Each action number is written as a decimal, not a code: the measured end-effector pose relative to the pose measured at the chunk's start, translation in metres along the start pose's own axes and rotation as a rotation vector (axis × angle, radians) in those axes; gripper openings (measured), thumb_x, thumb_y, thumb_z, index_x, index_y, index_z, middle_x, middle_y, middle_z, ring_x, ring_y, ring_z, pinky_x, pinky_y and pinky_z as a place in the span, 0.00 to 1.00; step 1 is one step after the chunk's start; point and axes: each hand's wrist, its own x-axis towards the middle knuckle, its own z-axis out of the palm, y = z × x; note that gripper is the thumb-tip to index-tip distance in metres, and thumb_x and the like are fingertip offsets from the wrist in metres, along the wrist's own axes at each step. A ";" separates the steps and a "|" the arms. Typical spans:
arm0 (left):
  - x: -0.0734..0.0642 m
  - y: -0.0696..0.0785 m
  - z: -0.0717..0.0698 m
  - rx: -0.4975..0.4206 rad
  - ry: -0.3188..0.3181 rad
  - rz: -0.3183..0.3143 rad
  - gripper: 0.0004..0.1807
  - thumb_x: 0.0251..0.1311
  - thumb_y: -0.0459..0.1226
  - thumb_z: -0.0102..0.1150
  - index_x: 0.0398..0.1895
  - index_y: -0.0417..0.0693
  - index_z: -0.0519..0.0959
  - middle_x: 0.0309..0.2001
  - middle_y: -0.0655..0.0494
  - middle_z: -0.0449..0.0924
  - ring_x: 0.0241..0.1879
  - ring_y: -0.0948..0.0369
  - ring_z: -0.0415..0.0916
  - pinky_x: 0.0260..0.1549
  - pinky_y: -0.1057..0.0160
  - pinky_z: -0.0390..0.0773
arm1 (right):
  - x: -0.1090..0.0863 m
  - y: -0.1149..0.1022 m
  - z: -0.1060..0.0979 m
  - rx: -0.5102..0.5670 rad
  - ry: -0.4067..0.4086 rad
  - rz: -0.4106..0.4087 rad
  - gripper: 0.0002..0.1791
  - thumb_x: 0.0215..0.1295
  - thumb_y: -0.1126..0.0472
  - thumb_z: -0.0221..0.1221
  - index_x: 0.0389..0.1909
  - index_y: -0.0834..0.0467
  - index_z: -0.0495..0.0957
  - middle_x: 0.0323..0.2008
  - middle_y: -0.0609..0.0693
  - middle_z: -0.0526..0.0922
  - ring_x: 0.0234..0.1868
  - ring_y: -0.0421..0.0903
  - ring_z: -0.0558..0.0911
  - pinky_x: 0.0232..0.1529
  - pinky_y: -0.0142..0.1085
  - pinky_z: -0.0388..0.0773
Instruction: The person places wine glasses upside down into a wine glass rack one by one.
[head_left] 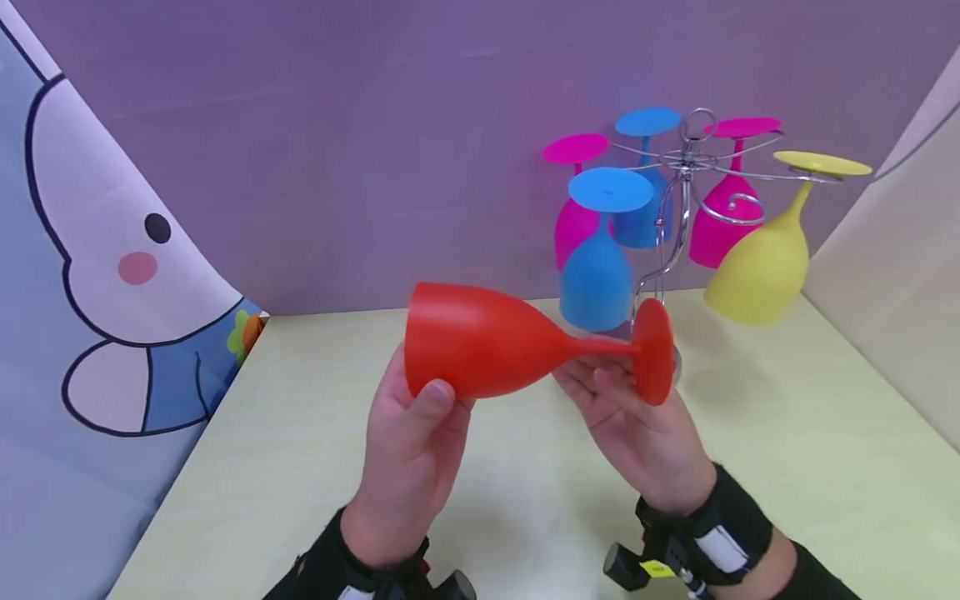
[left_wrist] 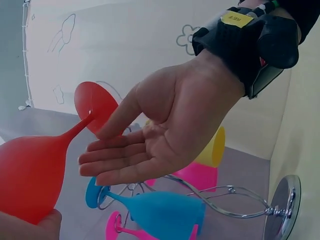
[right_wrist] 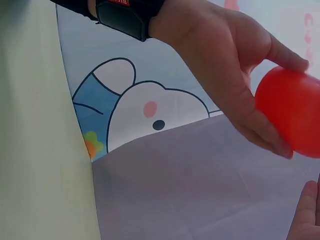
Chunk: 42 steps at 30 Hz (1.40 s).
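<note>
A red plastic goblet [head_left: 480, 342] lies sideways in the air above the table, its foot to the right. My left hand [head_left: 408, 458] grips it by the bowl near the rim, thumb in front; the right wrist view shows that left hand [right_wrist: 220, 70] around the red bowl [right_wrist: 292, 112]. Beside the stem is my right hand [head_left: 637, 425], fingers fairly straight, palm up. In the left wrist view this right hand [left_wrist: 165, 120] has extended fingers, with the thumb overlapping the goblet's foot [left_wrist: 95, 105]; whether it touches is unclear.
Behind the hands stands a metal glass rack [head_left: 686, 167]. From it hang upside down two blue goblets [head_left: 597, 279], two pink ones [head_left: 723, 221] and a yellow one [head_left: 761, 271]. Cloth walls [head_left: 375, 167] border the pale table [head_left: 300, 467] at the back and sides.
</note>
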 end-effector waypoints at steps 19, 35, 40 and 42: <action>-0.009 -0.012 0.011 0.055 0.052 -0.133 0.30 0.64 0.33 0.59 0.67 0.43 0.61 0.63 0.40 0.66 0.61 0.44 0.68 0.56 0.51 0.76 | -0.005 -0.006 0.014 0.290 0.090 -0.005 0.21 0.77 0.64 0.39 0.57 0.59 0.79 0.54 0.54 0.82 0.62 0.53 0.75 0.69 0.42 0.58; -0.010 -0.017 0.011 0.082 0.096 -0.194 0.31 0.63 0.34 0.62 0.67 0.45 0.61 0.63 0.43 0.67 0.61 0.44 0.68 0.58 0.51 0.74 | -0.006 -0.010 0.015 0.241 0.178 0.018 0.20 0.77 0.66 0.39 0.56 0.57 0.79 0.57 0.52 0.80 0.65 0.53 0.72 0.68 0.42 0.61; -0.006 -0.016 0.008 0.060 0.036 -0.189 0.32 0.62 0.35 0.62 0.67 0.43 0.61 0.63 0.41 0.66 0.61 0.45 0.68 0.56 0.53 0.76 | -0.006 -0.012 0.016 0.241 0.170 0.017 0.20 0.78 0.66 0.39 0.56 0.58 0.79 0.58 0.52 0.80 0.66 0.53 0.71 0.68 0.42 0.61; -0.005 -0.016 0.007 0.039 0.018 -0.187 0.32 0.62 0.35 0.62 0.68 0.43 0.61 0.63 0.40 0.66 0.61 0.45 0.68 0.57 0.53 0.76 | -0.007 -0.012 0.016 0.242 0.164 0.017 0.21 0.78 0.66 0.39 0.57 0.58 0.79 0.58 0.53 0.80 0.66 0.54 0.71 0.68 0.42 0.61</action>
